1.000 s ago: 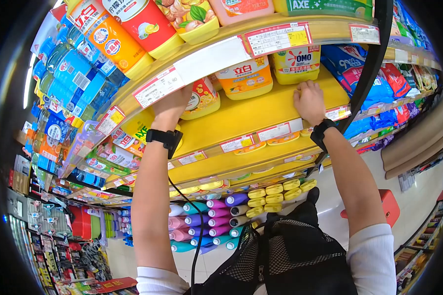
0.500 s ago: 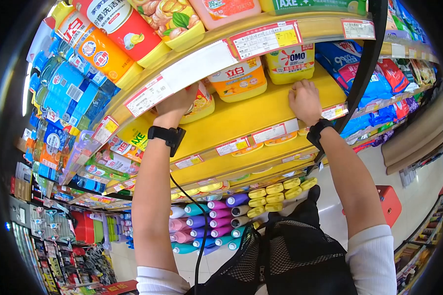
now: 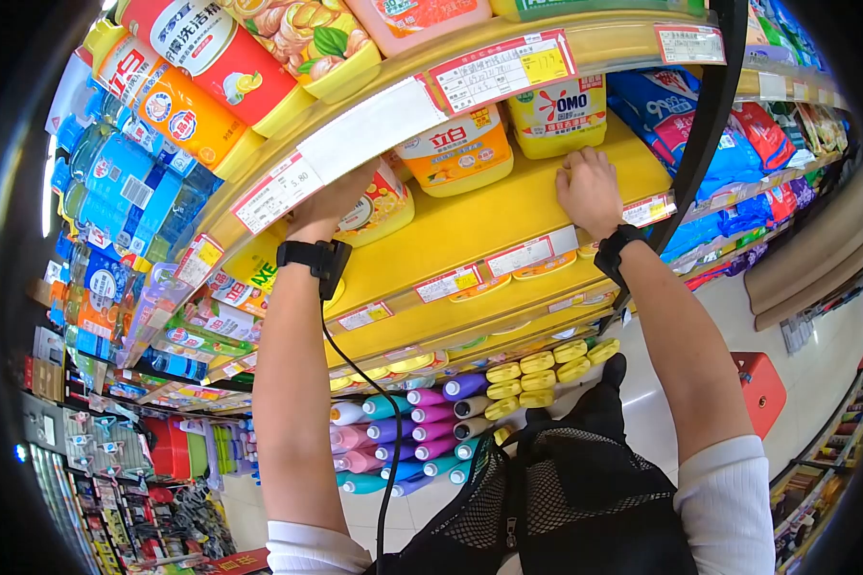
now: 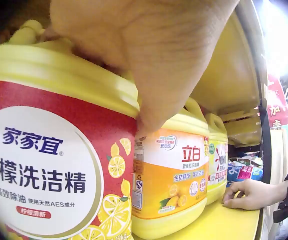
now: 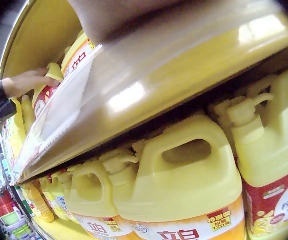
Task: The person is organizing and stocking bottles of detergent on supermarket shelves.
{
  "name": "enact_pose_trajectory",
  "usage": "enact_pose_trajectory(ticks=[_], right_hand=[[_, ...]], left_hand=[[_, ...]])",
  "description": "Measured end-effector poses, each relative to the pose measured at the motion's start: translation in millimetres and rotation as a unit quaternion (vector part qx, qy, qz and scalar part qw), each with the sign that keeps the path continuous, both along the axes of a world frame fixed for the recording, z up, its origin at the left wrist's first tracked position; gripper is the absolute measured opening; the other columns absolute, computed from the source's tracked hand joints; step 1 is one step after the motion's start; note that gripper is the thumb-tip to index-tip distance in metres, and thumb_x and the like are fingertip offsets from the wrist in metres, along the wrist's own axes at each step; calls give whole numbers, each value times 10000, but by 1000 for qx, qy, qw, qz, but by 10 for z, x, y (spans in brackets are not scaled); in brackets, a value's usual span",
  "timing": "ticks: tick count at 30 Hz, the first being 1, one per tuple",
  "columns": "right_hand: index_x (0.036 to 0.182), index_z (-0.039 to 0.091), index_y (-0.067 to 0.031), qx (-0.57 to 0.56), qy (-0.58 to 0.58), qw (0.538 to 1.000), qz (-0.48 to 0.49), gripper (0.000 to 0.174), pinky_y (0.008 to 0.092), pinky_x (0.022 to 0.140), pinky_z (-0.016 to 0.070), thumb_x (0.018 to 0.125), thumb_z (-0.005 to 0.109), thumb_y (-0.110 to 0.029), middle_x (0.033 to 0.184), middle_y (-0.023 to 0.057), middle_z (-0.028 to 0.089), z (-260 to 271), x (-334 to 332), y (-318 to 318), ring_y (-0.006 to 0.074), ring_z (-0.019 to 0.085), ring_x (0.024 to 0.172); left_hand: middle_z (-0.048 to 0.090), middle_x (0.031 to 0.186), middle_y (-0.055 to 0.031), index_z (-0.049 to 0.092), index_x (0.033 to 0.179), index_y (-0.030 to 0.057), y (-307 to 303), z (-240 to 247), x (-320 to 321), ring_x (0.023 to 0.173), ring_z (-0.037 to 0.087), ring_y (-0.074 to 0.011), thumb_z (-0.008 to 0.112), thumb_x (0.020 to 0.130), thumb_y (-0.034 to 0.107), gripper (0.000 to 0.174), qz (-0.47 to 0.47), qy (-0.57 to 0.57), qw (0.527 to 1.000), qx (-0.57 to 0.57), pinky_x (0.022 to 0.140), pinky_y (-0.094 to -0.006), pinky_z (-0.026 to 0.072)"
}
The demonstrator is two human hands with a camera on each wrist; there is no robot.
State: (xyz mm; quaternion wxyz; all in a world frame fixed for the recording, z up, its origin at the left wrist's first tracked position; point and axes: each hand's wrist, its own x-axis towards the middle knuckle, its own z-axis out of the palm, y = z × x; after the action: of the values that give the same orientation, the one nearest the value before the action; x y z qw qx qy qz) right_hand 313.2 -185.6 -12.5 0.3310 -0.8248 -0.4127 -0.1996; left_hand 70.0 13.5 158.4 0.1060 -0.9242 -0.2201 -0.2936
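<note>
My left hand (image 3: 328, 209) reaches under the upper shelf edge and grips the top of a yellow dish soap jug (image 4: 44, 155) with a red lemon label. In the left wrist view the thumb comes down at the jug's side, while the other fingers are mostly hidden behind its top. Beside it stands an orange-labelled dish soap jug (image 3: 460, 153), then a yellow OMO jug (image 3: 558, 113) farther right. My right hand (image 3: 590, 190) rests on the yellow shelf (image 3: 451, 225) in front of the OMO jug, fingers loosely bent and holding nothing.
An upper shelf edge with price tags (image 3: 499, 72) overhangs the jugs, with large bottles above. A black shelf post (image 3: 710, 125) and blue bags (image 3: 657, 105) stand right. Lower shelves hold more jugs. Colourful bottles (image 3: 431, 422) and a red stool (image 3: 762, 393) are below.
The head view has shifted slightly, so the shelf sits farther left and higher. My left hand stays at the red-labelled jug, and my right hand keeps its place on the shelf.
</note>
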Motion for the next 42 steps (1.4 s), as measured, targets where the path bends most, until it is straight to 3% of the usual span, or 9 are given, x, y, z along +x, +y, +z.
enact_pose_trajectory(ticks=[6,9,12,17,20,24,31,39,42], right_hand=[[968,658,-3,-9,4,1000,-2,195,458,873,451,855,607,-154,1029,153,609,0,2,11,332,555,1011],[983,661,-2,-16,4,1000,-2,206,455,876,450,855,607,-155,1038,155,610,13,-1,2,331,554,1017],[1003,662,3,-21,6,1000,6,228,452,888,451,851,615,-161,1061,162,611,29,-9,-9,338,555,1030],[1076,640,37,111,162,979,51,319,450,969,450,825,653,-160,1167,225,601,-84,339,24,392,562,1095],[1238,551,42,100,140,985,-17,481,401,929,481,820,689,-151,1152,240,598,35,775,-12,360,602,1036],[1305,450,54,215,242,931,171,605,371,1018,442,800,724,-136,1240,249,587,619,846,-3,362,569,1182],[1376,402,42,181,306,894,273,676,342,1038,427,823,731,-164,1312,217,574,437,1230,241,321,553,1228],[1109,630,25,183,279,898,286,412,357,898,506,790,764,-199,1034,176,704,425,976,308,328,672,983],[1198,562,52,135,324,880,320,525,373,955,472,780,764,-192,1164,244,635,571,702,330,367,608,1109]], left_hand=[[701,1003,-139,680,1101,96,-159,-60,-81,893,666,-344,703,802,341,388,-10,-53,995,83,782,-438,540],[633,1207,-193,608,1238,77,-481,93,-165,1074,609,-394,709,803,418,562,50,31,998,-8,905,-450,498],[617,1217,-224,594,1238,31,-733,145,-258,1098,590,-404,706,805,437,603,101,58,992,-57,955,-458,461],[634,1127,-237,623,1149,-16,-611,-181,-305,1080,582,-398,704,812,469,597,60,-49,986,148,983,-516,385],[644,1064,-210,647,1078,2,-599,-283,-278,1007,595,-380,726,794,473,555,82,-78,974,196,948,-512,402],[657,1074,-205,664,1074,-2,-570,-327,-216,1019,601,-381,741,781,458,551,87,-106,968,211,959,-514,398],[679,1063,-189,685,1100,24,-583,-349,-136,1007,618,-390,785,755,382,507,101,-134,960,223,955,-497,420],[684,1040,-169,689,1091,48,-626,-336,-101,976,617,-386,803,762,333,449,97,-113,968,200,893,-467,453],[680,1048,-165,681,1100,58,-581,-370,-122,980,614,-381,800,766,344,455,101,-112,970,190,890,-472,445]])
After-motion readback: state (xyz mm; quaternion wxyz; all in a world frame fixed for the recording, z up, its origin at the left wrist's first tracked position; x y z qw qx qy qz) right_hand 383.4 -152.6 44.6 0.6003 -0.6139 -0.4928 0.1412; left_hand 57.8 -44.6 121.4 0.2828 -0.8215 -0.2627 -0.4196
